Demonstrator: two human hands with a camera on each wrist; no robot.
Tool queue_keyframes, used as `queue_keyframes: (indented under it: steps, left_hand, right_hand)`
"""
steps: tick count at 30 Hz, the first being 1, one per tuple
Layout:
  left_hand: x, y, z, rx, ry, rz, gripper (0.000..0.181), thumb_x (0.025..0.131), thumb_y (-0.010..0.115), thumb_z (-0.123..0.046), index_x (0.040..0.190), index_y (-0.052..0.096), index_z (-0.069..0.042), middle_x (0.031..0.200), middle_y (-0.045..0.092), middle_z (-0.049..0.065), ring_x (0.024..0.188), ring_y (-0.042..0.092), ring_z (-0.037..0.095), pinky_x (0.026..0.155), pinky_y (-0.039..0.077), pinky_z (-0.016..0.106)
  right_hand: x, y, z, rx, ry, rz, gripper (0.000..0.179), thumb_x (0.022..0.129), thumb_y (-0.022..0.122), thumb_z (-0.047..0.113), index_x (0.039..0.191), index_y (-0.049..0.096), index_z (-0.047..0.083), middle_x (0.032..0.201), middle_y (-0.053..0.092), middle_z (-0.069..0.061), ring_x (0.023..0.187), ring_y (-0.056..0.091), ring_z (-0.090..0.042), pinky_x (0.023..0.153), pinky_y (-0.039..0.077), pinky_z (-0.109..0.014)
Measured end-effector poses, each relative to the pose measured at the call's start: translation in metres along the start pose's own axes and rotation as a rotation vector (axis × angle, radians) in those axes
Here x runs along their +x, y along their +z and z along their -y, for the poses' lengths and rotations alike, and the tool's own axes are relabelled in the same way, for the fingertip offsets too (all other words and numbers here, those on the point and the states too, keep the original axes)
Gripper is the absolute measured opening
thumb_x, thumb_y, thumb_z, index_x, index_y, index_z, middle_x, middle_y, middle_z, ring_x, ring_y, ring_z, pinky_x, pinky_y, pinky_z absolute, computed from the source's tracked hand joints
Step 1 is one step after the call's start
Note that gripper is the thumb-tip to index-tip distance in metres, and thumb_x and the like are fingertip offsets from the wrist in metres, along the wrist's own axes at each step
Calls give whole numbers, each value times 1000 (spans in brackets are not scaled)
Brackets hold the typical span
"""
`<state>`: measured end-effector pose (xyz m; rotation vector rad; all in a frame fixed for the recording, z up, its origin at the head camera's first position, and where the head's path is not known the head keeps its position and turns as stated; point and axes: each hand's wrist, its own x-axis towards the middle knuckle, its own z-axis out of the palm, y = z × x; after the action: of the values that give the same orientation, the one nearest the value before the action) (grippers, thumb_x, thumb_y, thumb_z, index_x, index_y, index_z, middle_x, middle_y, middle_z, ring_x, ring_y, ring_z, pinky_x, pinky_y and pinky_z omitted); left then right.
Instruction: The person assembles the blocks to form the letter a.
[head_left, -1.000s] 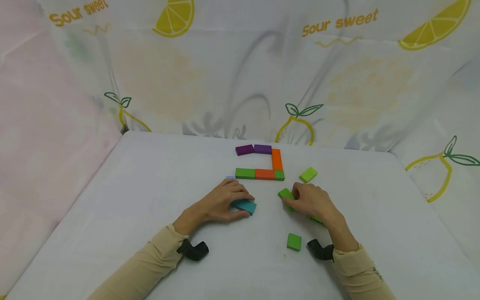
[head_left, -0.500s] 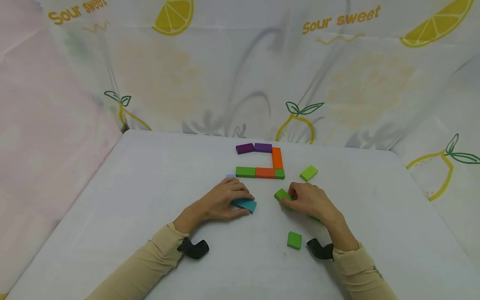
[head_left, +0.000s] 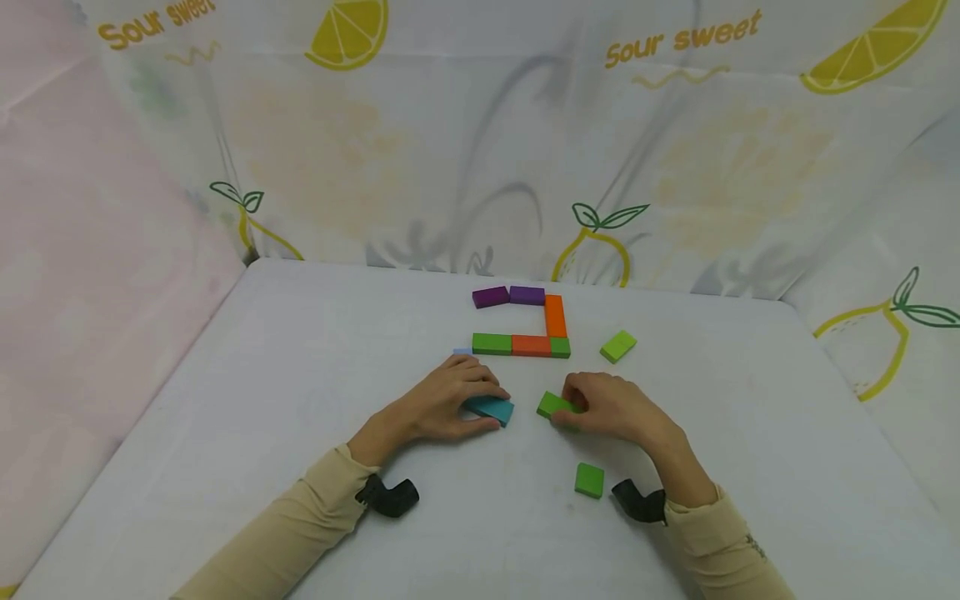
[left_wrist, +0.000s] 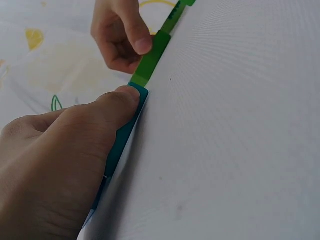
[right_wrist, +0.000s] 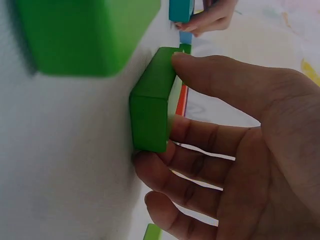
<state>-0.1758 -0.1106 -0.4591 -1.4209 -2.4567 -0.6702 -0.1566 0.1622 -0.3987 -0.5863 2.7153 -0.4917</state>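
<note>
In the head view my left hand (head_left: pixel 442 402) rests on the table, thumb and fingers gripping a teal block (head_left: pixel 492 408). A pale blue block (head_left: pixel 462 352) peeks out beyond its knuckles. My right hand (head_left: pixel 621 410) pinches a bright green block (head_left: pixel 553 405) low over the white tabletop, a short gap to the right of the teal one. The right wrist view shows the thumb on one long side of this green block (right_wrist: pixel 150 112) and fingertips at its other side. Nearer me lies a squarish green block (head_left: pixel 589 480).
Beyond the hands, a green block (head_left: pixel 491 343), a red-orange block (head_left: pixel 531 345), a small green block (head_left: pixel 559 347), an orange block (head_left: pixel 555 316), a purple block (head_left: pixel 527 296) and a dark purple block (head_left: pixel 491 297) form an angular outline. A lime block (head_left: pixel 618 346) lies right.
My right hand has slid the green block leftward toward the teal one and turned it more sideways. A green block seen beneath the right wrist is now hidden. The left hand stays put.
</note>
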Motion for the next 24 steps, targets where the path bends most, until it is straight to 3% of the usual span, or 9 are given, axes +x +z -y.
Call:
queue_keyframes:
  steps: [11,17,20,24]
  left_hand:
    - [0,0,-1,-1,-7,14,32,83,69,-38,111,68,-23,105,65,-8,107,54,12,104,37,37]
    - [-2,0,-1,-5,-22,24,32,83,69,-39,111,68,-23,105,64,-8,108,53,12,105,36,37]
    - [-2,0,-1,-11,-18,20,31,83,70,-38,111,68,-23,105,64,-8,108,53,12,104,37,38]
    - [-1,0,-1,-4,-2,17,32,83,69,-38,111,68,-24,106,64,-8,108,53,12,104,37,37]
  right_hand:
    - [-4,-9,-6,67,-50,40,17,88,64,33,91,60,18,77,57,5,70,50,-10,62,42,-26]
    - [1,-19,-26,94,-115,-118,14,93,58,22,101,62,11,89,63,1,84,56,-13,73,48,-30]
    - [2,-24,-43,97,-136,-199,19,93,57,15,109,60,5,99,64,-5,93,59,-20,81,50,-39]
    - [0,-27,-68,105,-141,-247,25,92,53,6,117,57,2,113,58,-12,107,55,-29,90,47,-49]
